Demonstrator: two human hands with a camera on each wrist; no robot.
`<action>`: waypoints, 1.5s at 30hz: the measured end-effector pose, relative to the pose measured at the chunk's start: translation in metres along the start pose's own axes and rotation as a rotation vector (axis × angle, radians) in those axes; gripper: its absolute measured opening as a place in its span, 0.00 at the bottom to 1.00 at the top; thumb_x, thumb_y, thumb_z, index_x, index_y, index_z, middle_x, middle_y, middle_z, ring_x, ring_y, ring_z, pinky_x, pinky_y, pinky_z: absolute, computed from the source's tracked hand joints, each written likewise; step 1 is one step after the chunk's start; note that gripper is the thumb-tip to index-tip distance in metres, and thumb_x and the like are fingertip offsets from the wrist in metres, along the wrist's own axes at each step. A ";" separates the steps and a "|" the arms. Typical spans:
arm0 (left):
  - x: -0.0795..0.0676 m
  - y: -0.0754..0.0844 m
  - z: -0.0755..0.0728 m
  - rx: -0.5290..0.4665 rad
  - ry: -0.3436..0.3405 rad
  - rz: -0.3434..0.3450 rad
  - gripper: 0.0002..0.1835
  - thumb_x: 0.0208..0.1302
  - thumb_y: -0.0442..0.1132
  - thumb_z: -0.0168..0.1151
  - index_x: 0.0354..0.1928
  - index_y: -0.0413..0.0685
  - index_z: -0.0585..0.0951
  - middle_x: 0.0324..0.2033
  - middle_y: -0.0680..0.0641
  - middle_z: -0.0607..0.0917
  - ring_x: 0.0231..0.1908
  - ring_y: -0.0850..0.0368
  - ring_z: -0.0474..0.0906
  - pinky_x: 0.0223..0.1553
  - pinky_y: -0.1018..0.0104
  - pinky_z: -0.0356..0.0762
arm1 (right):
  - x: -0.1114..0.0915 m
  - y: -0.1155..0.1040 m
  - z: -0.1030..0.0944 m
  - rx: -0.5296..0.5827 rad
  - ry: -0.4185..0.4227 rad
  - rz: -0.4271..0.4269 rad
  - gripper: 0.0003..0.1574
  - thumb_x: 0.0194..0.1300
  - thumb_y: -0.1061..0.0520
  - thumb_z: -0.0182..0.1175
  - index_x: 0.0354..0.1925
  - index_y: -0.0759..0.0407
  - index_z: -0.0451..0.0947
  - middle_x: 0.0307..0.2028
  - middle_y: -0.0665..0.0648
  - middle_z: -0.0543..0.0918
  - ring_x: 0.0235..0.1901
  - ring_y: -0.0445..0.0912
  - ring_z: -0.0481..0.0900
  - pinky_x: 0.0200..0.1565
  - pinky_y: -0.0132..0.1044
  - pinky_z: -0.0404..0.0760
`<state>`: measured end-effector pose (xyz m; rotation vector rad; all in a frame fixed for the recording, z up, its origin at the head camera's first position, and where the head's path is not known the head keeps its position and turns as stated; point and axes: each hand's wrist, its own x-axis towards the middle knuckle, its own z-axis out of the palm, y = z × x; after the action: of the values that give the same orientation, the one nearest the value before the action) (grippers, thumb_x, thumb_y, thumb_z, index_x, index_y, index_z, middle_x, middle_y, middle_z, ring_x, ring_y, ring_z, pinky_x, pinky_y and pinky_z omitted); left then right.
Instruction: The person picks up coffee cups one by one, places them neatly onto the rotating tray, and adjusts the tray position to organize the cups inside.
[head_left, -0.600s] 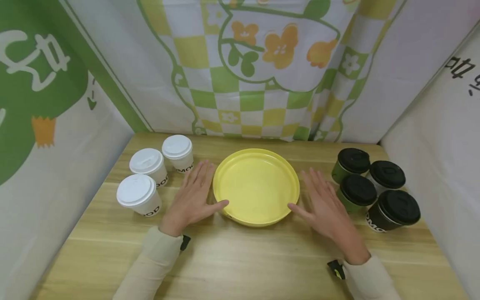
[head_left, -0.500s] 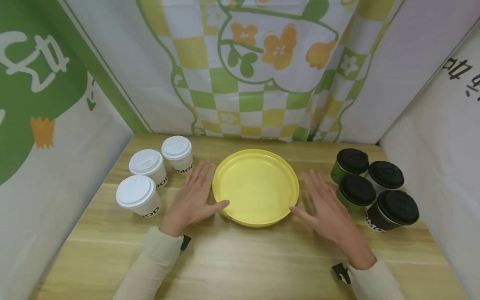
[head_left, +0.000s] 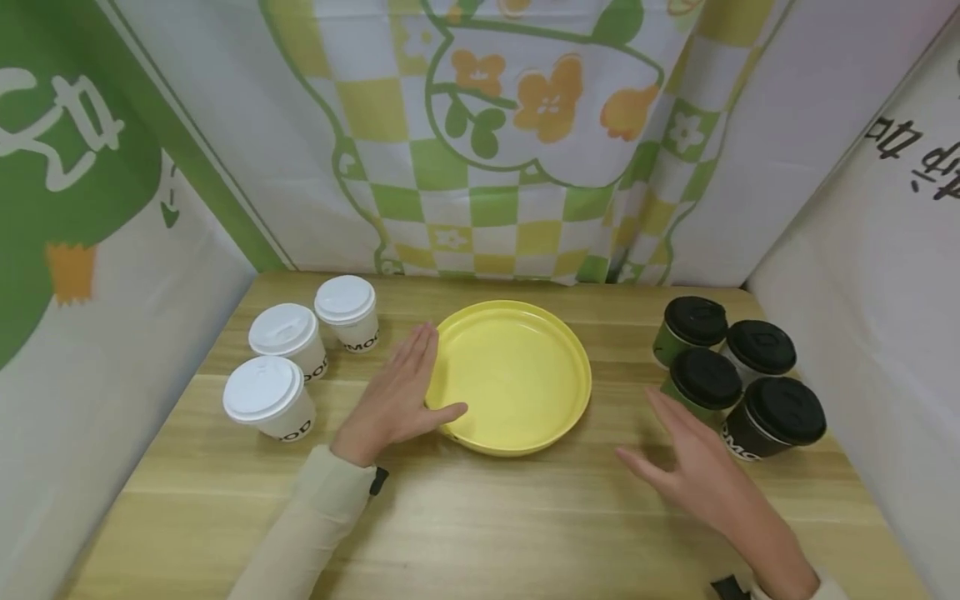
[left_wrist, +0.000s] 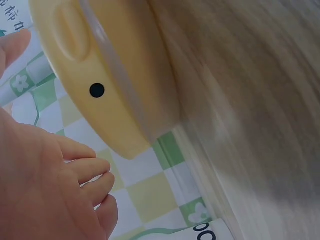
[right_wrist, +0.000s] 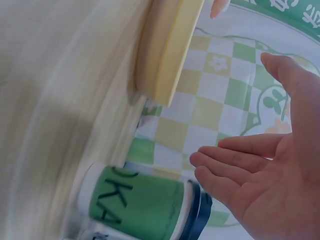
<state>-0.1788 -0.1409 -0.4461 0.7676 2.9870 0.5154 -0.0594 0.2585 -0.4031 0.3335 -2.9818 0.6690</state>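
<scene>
A round yellow plate (head_left: 517,427) sits in the middle of the wooden table (head_left: 487,525). My left hand (head_left: 397,398) lies flat with straight fingers against the plate's left rim, the thumb touching the near rim. In the left wrist view the plate (left_wrist: 120,75) is just beyond the fingers (left_wrist: 80,170). My right hand (head_left: 693,471) hovers open, apart from the plate, close to the black-lidded cups (head_left: 738,379). In the right wrist view the open hand (right_wrist: 270,175) is near a green cup (right_wrist: 145,205), with the plate (right_wrist: 167,50) further off.
Three white-lidded paper cups (head_left: 288,358) stand left of the plate. Several black-lidded cups, green and dark, cluster at the right. Printed cloth walls (head_left: 487,125) close in the table at the back and both sides.
My right hand has drawn back from the plate's right rim toward me and to the right, near the dark cups. My left hand has edged closer onto the plate's left rim.
</scene>
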 end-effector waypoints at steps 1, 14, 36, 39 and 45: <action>0.000 0.000 0.000 0.004 -0.005 -0.004 0.65 0.66 0.74 0.58 0.84 0.33 0.42 0.85 0.35 0.41 0.86 0.41 0.37 0.86 0.44 0.46 | -0.003 0.002 0.000 -0.002 0.000 0.003 0.60 0.70 0.33 0.67 0.82 0.65 0.57 0.77 0.73 0.66 0.72 0.72 0.69 0.68 0.72 0.73; -0.004 -0.005 0.001 -0.021 -0.014 0.008 0.66 0.64 0.74 0.60 0.83 0.31 0.44 0.85 0.34 0.42 0.86 0.40 0.39 0.85 0.44 0.49 | -0.033 0.038 -0.002 -0.007 -0.089 0.240 0.63 0.67 0.28 0.67 0.77 0.71 0.62 0.72 0.81 0.69 0.69 0.81 0.67 0.65 0.77 0.70; -0.005 -0.005 0.014 -0.053 -0.073 0.008 0.66 0.64 0.74 0.60 0.83 0.32 0.43 0.85 0.34 0.41 0.85 0.39 0.39 0.85 0.42 0.48 | -0.008 0.072 0.015 0.093 0.174 0.373 0.54 0.64 0.32 0.71 0.68 0.71 0.70 0.59 0.82 0.80 0.59 0.79 0.77 0.55 0.76 0.77; -0.005 -0.005 0.014 -0.057 -0.075 0.009 0.66 0.65 0.74 0.60 0.83 0.32 0.43 0.85 0.34 0.41 0.85 0.39 0.39 0.85 0.42 0.48 | -0.004 0.073 0.016 0.124 0.194 0.407 0.54 0.64 0.32 0.72 0.69 0.70 0.71 0.63 0.81 0.78 0.62 0.80 0.74 0.58 0.77 0.75; -0.004 -0.003 0.013 -0.061 -0.075 0.008 0.66 0.65 0.74 0.60 0.83 0.31 0.43 0.85 0.34 0.41 0.85 0.39 0.39 0.85 0.42 0.48 | 0.002 0.075 0.017 0.180 0.190 0.487 0.54 0.63 0.30 0.71 0.68 0.69 0.71 0.65 0.80 0.77 0.65 0.80 0.71 0.60 0.76 0.74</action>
<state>-0.1751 -0.1415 -0.4598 0.7769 2.8863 0.5624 -0.0790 0.3173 -0.4494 -0.4425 -2.8318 0.9486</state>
